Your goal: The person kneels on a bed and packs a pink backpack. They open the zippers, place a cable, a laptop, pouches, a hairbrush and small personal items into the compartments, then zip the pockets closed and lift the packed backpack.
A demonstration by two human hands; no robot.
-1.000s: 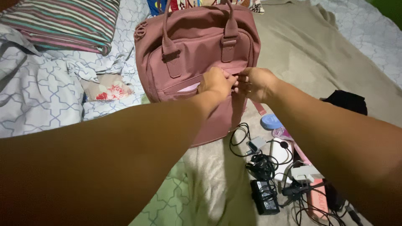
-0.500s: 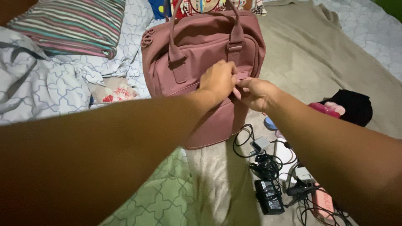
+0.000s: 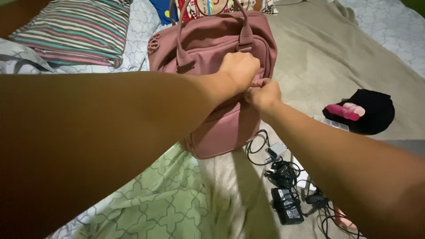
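Pink fabric bag [image 3: 221, 119], boxy with rounded corners, lies on the tan blanket [image 3: 336, 57] with its long axis running away from the viewer and its two strap handles [image 3: 179, 42] pointing to the far end. Left hand [image 3: 239, 68] rests curled on the bag's front panel; right hand [image 3: 263, 94], just beside it, pinches its fingers together at the pocket seam. Right of the bag: tangled black cables [image 3: 283, 177] and a black pouch [image 3: 369, 110]; left of it, a striped pillow [image 3: 75, 31].

left arm: reached forward across the view from lower left, forearm bare | left hand [image 3: 239, 70]: knuckles up, fingers curled down | right arm: stretched in from lower right | right hand [image 3: 264, 94]: closed in a pinch, fingertips touching the left hand's fingers
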